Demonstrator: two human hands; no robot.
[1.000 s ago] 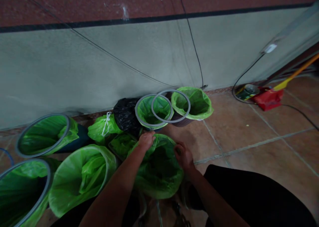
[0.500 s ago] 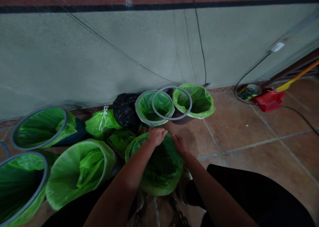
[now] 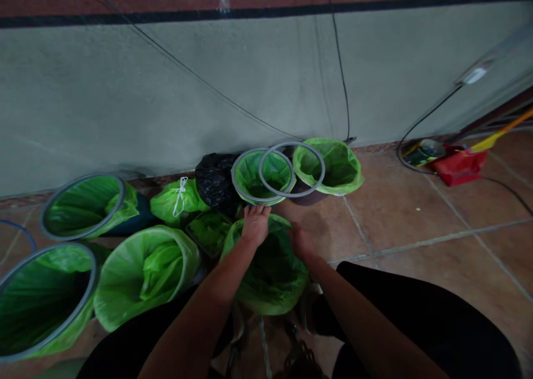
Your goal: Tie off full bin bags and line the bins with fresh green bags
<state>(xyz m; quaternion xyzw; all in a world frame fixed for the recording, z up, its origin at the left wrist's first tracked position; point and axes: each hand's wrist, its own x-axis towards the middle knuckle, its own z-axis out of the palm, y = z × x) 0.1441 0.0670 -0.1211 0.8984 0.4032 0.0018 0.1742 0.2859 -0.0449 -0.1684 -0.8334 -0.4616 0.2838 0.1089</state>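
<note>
A trash bin lined with a green trash bag (image 3: 270, 290) stands between my legs, its mouth tilted up toward me. My left hand (image 3: 256, 225) lies over the far rim, fingers curled across the bag's edge. On the right side of the same rim, my right hand (image 3: 301, 242) grips the bag's edge, with its fingertips partly hidden. Just beyond stand a lined bin with a grey ring (image 3: 239, 187) and a dark bin with a green bag (image 3: 352, 173). A loose grey ring (image 3: 322, 171) lies across both their mouths.
More green-lined bins (image 3: 104, 304) stand at left. A tied green bag (image 3: 169, 201) and a black bag (image 3: 216, 182) sit by the wall (image 3: 166, 107). To the right, a red dustpan (image 3: 460, 165), a can (image 3: 428, 151) and a black cable (image 3: 410, 132) are on the tiled floor.
My left hand's fingers now reach farther over the bin's far rim, where they were bunched before. My right hand stays at the right rim. The whole view has shifted slightly.
</note>
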